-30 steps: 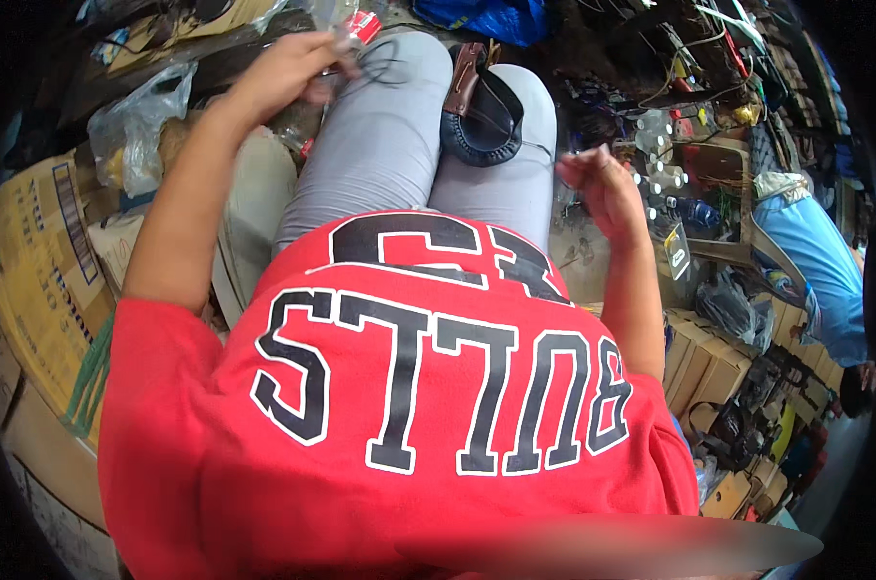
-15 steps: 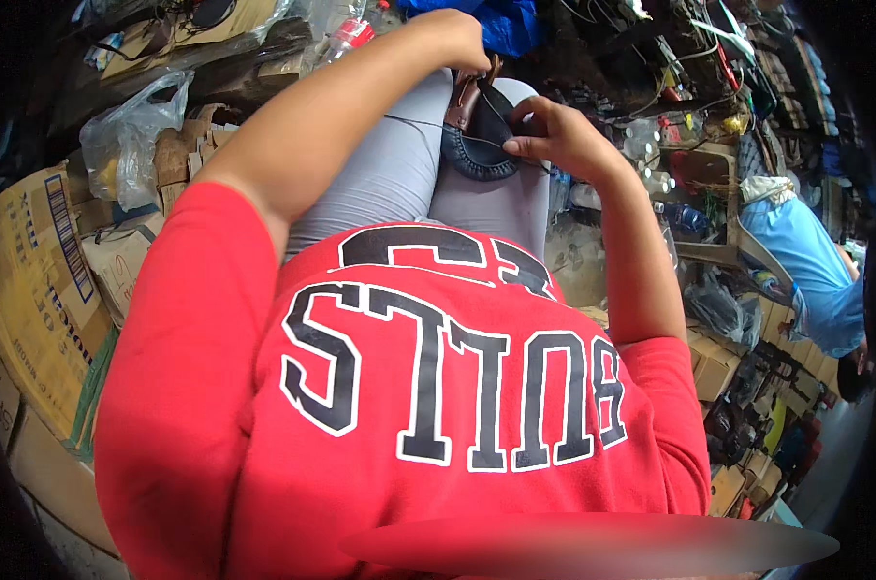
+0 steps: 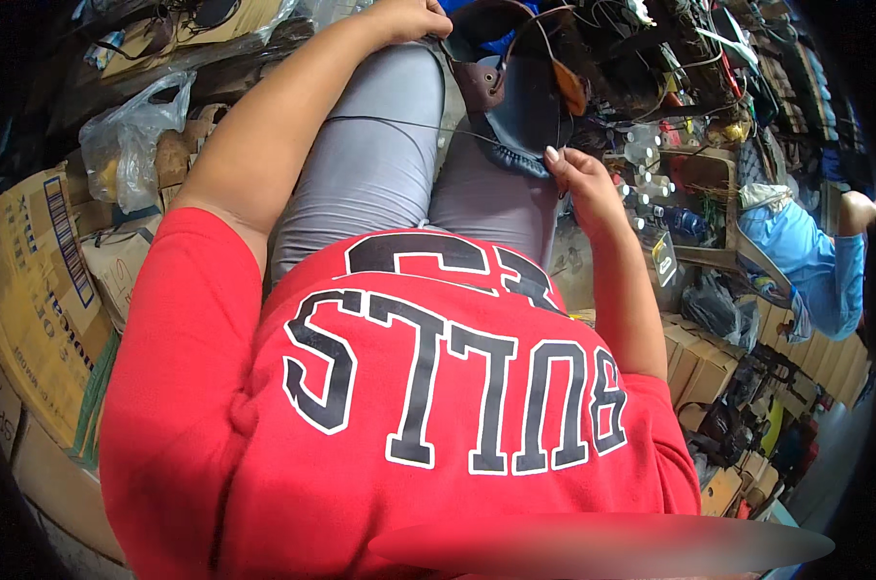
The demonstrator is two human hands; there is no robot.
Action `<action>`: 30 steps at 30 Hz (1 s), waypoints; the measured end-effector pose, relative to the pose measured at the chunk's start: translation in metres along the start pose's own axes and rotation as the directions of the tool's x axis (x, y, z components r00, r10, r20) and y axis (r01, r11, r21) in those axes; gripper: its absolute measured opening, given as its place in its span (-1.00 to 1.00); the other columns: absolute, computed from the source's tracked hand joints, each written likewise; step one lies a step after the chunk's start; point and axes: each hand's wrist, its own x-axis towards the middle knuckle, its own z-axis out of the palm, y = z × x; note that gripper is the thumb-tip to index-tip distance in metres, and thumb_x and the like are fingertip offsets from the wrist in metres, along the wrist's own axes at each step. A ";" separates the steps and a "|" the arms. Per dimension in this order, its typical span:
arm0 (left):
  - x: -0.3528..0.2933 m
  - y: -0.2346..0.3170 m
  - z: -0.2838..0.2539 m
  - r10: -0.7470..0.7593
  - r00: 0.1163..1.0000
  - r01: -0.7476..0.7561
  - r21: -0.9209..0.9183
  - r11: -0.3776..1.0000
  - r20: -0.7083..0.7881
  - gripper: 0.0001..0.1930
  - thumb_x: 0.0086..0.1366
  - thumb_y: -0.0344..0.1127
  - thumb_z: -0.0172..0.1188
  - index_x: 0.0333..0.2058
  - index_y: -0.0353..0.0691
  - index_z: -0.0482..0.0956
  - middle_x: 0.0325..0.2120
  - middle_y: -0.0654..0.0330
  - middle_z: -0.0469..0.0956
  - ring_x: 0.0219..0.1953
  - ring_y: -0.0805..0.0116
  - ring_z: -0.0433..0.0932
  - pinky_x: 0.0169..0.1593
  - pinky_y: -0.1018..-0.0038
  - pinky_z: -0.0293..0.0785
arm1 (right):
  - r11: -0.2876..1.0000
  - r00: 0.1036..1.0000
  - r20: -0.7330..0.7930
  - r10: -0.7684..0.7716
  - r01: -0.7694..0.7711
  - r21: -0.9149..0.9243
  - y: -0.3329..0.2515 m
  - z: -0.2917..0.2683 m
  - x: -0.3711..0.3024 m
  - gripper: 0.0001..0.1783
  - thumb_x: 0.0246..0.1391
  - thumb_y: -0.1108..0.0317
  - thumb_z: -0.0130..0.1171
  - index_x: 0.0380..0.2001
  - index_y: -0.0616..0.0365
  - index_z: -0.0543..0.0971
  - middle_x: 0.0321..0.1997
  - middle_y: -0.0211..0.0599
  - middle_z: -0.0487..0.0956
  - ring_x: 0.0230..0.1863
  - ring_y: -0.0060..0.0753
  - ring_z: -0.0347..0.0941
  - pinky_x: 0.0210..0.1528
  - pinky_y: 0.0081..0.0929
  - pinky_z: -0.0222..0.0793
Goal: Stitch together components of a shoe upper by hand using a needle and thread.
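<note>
A dark leather shoe [image 3: 527, 106] with a brown, eyeleted collar and a gathered, stitched toe is tilted over my right thigh. My right hand [image 3: 587, 186] pinches the toe's stitched edge between thumb and fingers. Up to the left, beside the collar, my left hand [image 3: 421, 19] is closed at the upper edge of the picture. What its fingertips hold is too small to make out. A thin dark thread [image 3: 390, 122] crosses my grey-trousered thighs to the stitched toe. Dark laces [image 3: 523, 31] loop above the shoe opening.
On the left are a clear plastic bag [image 3: 133, 145] and cardboard boxes [image 3: 46, 300]. Several small bottles [image 3: 643, 174] stand to the right, near a wooden chair frame [image 3: 704, 184]. Another person in a light blue garment [image 3: 801, 256] sits at the far right.
The shoe has moved up and right and tilted, showing more of its opening. My left hand has moved left, and my right hand down and right. The other person's arm has come up.
</note>
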 end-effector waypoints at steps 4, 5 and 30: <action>0.014 -0.004 0.024 0.053 0.993 -0.036 0.153 0.988 -0.104 -0.71 -0.10 -0.21 0.19 -0.41 -0.26 0.64 -0.50 0.01 0.59 -0.44 0.17 0.57 -0.29 0.33 0.47 | 0.988 1.000 -0.003 0.030 -0.029 0.152 0.021 0.009 0.000 -0.62 0.08 0.05 0.16 -0.65 0.06 0.46 -0.67 -0.68 0.25 -0.59 -0.78 0.02 -0.53 -0.69 -0.10; 0.018 0.002 0.030 -0.009 0.998 0.024 0.244 0.969 -0.062 -0.71 -0.10 -0.22 0.20 -0.39 -0.24 0.65 -0.46 0.00 0.60 -0.41 0.15 0.58 -0.26 0.31 0.48 | 0.988 1.000 -0.007 0.026 -0.025 0.152 0.024 0.012 0.001 -0.62 0.08 0.05 0.16 -0.65 0.06 0.46 -0.67 -0.68 0.25 -0.59 -0.78 0.02 -0.53 -0.69 -0.10; -0.144 0.095 0.098 0.725 0.689 -0.686 0.302 0.662 -0.022 -0.76 -0.02 -0.27 0.28 -0.38 -0.16 0.45 -0.48 0.16 0.40 -0.45 0.17 0.47 -0.36 0.34 0.39 | 0.932 0.993 0.064 -0.097 0.113 -0.345 -0.007 -0.004 -0.011 -0.68 0.10 0.22 0.15 -0.59 0.22 0.43 -0.62 -0.64 0.29 -0.54 -0.77 0.10 -0.53 -0.65 0.08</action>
